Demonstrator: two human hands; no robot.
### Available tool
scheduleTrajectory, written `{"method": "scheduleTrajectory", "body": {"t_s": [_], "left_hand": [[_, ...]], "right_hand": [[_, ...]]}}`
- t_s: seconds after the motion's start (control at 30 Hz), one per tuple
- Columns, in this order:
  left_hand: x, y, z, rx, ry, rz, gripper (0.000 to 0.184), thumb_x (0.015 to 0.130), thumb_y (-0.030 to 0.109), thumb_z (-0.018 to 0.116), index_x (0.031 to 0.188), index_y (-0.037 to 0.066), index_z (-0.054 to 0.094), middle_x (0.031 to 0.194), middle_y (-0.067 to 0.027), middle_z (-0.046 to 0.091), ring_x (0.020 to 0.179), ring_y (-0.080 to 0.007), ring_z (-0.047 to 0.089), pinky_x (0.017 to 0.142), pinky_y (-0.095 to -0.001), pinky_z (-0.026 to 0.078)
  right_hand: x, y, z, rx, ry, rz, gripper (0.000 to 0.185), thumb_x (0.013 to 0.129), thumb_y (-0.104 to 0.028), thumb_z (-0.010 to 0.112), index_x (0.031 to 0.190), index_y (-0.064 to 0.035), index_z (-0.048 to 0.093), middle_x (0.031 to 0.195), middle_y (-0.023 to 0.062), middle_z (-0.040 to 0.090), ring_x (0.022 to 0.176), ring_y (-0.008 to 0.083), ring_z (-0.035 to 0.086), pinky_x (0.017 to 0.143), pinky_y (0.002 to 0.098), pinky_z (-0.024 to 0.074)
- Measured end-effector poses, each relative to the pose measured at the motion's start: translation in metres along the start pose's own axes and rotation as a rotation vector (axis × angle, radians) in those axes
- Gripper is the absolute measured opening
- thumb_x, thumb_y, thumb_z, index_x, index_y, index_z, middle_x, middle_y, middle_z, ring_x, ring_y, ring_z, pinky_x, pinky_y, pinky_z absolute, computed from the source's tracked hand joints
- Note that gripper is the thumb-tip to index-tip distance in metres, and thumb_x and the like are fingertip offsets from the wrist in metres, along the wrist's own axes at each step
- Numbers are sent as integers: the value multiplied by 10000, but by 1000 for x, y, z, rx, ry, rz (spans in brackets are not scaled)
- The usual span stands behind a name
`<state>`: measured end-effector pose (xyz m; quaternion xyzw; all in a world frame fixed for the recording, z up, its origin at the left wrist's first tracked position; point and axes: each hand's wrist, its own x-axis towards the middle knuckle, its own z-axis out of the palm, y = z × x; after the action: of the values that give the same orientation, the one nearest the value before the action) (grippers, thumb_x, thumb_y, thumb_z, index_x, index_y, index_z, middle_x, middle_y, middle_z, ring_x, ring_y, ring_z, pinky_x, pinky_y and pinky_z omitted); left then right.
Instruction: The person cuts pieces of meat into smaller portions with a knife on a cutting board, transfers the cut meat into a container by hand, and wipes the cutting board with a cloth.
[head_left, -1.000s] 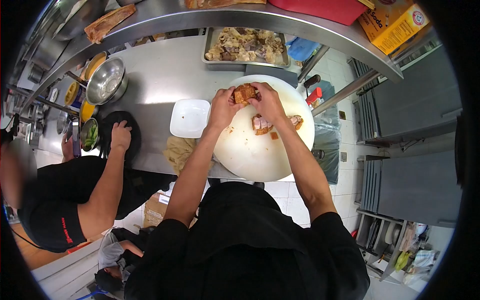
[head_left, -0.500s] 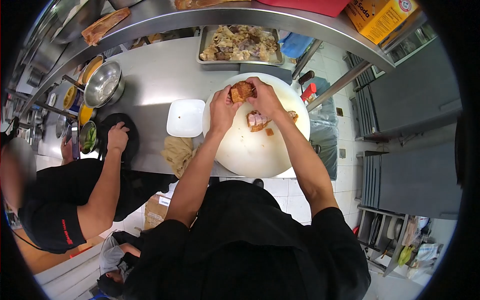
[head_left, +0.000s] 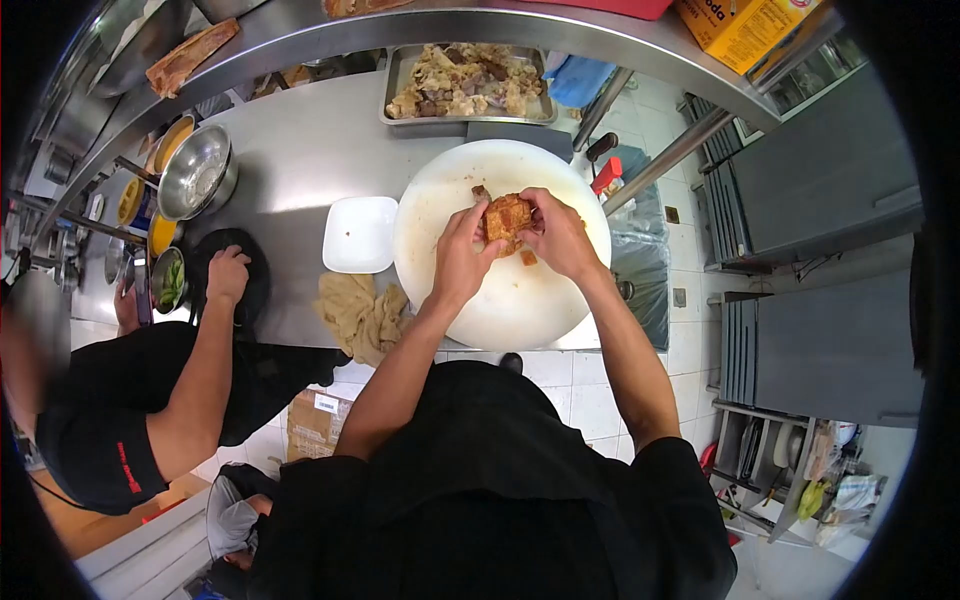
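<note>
Between my two hands is a chunk of roast pork [head_left: 508, 220] with a browned, crackled skin facing up. My left hand [head_left: 464, 252] grips its left side with curled fingers, and my right hand [head_left: 560, 235] closes on its right side. Both hands are low over the round white cutting board [head_left: 480, 315], covering the spot where sliced pork lay; whether the chunk rests on those slices I cannot tell. A small crisp piece [head_left: 528, 257] lies just below it. A dark bit of meat [head_left: 480, 191] shows beyond my left fingers.
Left of the board are a white square dish [head_left: 360, 235] and a tan cloth [head_left: 360, 315]. A metal tray [head_left: 470, 118] of meat pieces sits behind. A steel shelf [head_left: 430, 30] spans the top. A co-worker's hand [head_left: 228, 272] rests at the left near metal bowls [head_left: 198, 172].
Both hands have brought the pork chunk toward me and lower, over where the sliced pork was seen. Its browned skin now faces up. The view has shifted slightly.
</note>
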<state>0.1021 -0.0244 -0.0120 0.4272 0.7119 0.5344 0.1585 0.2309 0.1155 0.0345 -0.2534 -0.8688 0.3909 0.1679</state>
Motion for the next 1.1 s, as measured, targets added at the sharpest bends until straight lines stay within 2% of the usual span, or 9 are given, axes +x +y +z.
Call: {"method": "scheduleTrajectory", "body": {"t_s": [0.1, 0.13, 0.2, 0.3, 0.37, 0.6, 0.8, 1.03, 1.1], "left_hand": [[-3, -1, 1, 62, -6, 37, 745, 756, 31, 837, 1426, 5, 512, 1252, -169, 609, 1025, -273, 641, 915, -374, 538], [-5, -1, 1, 65, -3, 36, 745, 756, 31, 837, 1426, 5, 512, 1252, -169, 609, 1025, -273, 641, 915, -374, 538], [-9, 1, 0, 222, 10, 159, 857, 757, 44, 842, 1498, 32, 412, 1322, -195, 559, 1177, -347, 568, 1022, -435, 465], [-13, 6, 0, 198, -68, 67, 949, 759, 55, 847, 1547, 56, 318, 1357, -226, 521, 1273, -390, 492, 1077, -467, 404], [-10, 2, 2, 236, -70, 84, 959, 761, 57, 848, 1552, 56, 306, 1328, -237, 538, 1242, -396, 517, 1051, -467, 425], [-8, -8, 8, 226, -48, 122, 965, 763, 44, 841, 1558, 62, 295, 1203, -261, 610, 1076, -431, 608, 929, -477, 504], [-9, -1, 7, 227, -73, 58, 996, 757, 26, 836, 1571, 66, 263, 1215, -255, 604, 1113, -435, 584, 953, -489, 488], [0, 3, 8, 108, -73, 9, 960, 771, 38, 834, 1559, 59, 286, 1209, -266, 606, 1095, -436, 611, 936, -481, 503], [8, 12, 15, 160, -19, 91, 952, 760, 49, 853, 1547, 32, 317, 1195, -225, 639, 970, -323, 668, 840, -396, 551]], "right_hand": [[-1, 0, -1, -75, -25, -20, 589, 786, 4, 785, 1303, -7, 504, 1182, 197, 670, 1031, 326, 687, 887, 398, 559], [-2, -1, -3, -81, -59, -25, 646, 758, 7, 792, 1322, 1, 478, 1231, 223, 635, 1095, 366, 649, 936, 423, 532], [-3, -2, -4, -87, -91, -31, 702, 730, 10, 799, 1341, 9, 452, 1279, 249, 599, 1158, 406, 611, 984, 448, 505], [-4, 2, -2, -160, -104, -140, 790, 706, -6, 818, 1380, 7, 406, 1310, 246, 566, 1193, 419, 582, 1019, 463, 477], [-4, 8, 2, -229, -76, -210, 789, 711, 7, 805, 1385, -9, 395, 1282, 244, 566, 1169, 433, 588, 990, 462, 494], [-4, 14, 9, -212, -52, -178, 739, 740, 34, 767, 1376, -27, 397, 1254, 263, 563, 1129, 450, 601, 924, 468, 526], [-4, 8, 13, -190, -45, -142, 734, 746, 46, 752, 1379, -29, 390, 1280, 269, 541, 1123, 462, 600, 918, 471, 526], [-1, 9, 2, -136, 4, -211, 742, 731, 55, 770, 1373, -30, 408, 1269, 246, 549, 1182, 439, 571, 989, 453, 495], [5, 10, -17, -121, 16, -270, 718, 726, 43, 776, 1354, -25, 434, 1264, 238, 558, 1191, 440, 565, 1013, 448, 480]]}}
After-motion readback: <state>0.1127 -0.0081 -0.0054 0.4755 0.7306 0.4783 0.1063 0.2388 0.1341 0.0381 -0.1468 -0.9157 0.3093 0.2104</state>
